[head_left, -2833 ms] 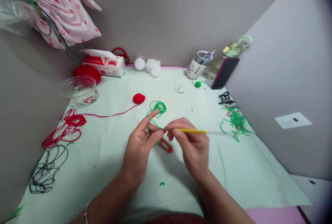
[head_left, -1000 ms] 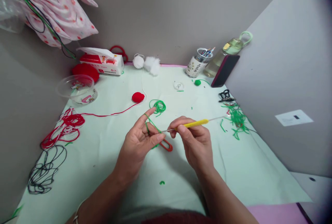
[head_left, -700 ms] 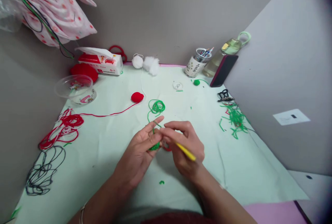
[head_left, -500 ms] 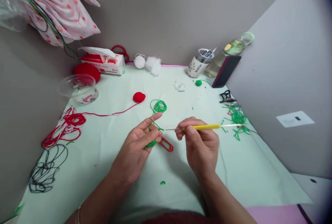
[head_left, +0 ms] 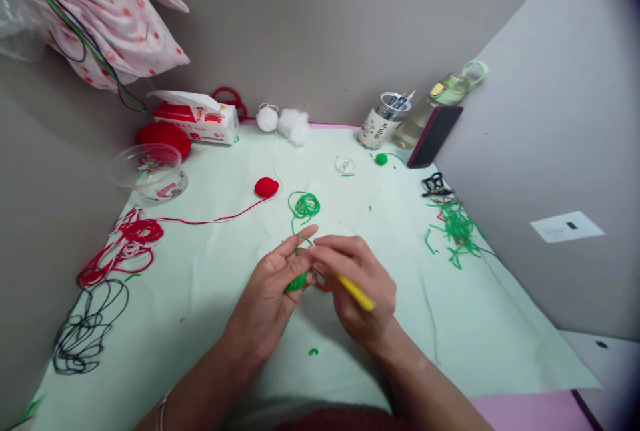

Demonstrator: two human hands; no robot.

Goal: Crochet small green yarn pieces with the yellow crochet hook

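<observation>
My left hand pinches a small green crochet piece, with green yarn running up over its raised index finger. The yarn leads back to a loose green coil on the table. Closed round a crochet hook with a yellow handle, my right hand meets the left at the work. The hook's tip is hidden by the fingers. An orange-red stitch marker shows partly between the hands.
A red crocheted ball trails red and white yarn to a tangle at left. Black cord lies nearer. At right are green yarn scraps and a leaning phone. A tissue pack and a pen cup stand behind.
My right hand has moved left to the crochet piece. The hook has swung from level to slanting, its handle now pointing down toward me. The stitch marker is more covered.
</observation>
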